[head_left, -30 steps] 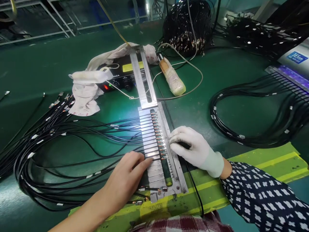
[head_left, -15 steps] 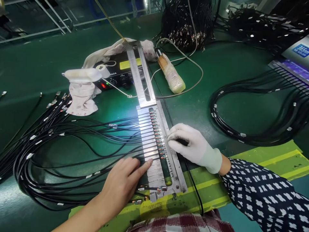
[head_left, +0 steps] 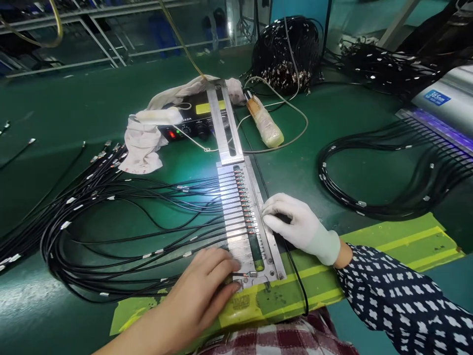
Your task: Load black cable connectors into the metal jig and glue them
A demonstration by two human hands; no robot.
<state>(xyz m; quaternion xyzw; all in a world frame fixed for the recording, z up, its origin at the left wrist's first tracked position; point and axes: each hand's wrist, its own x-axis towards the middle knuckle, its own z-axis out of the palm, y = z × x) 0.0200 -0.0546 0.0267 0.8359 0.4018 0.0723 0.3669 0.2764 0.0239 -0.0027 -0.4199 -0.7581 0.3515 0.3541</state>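
Note:
A slotted metal fixture lies in front of me, with several black cables laid across it from the left. Their small connectors sit in a column along its slot. My bare left hand is at the fixture's lower left edge, thumb and fingers apart around a loose cable end; whether it grips the cable is hidden. My gloved right hand touches the fixture's right rail, its thumb and fingertips pressed together. Anything between them is too small to see.
A black control box with a cloth stands behind the fixture. A wrapped tool lies beside it. Cable loops run into a silver machine at right. A cable bundle is at the back.
My left hand has moved from the cables on the fixture down to the loose cable end at its lower edge. The right hand stays at the rail. The view has tilted up slightly.

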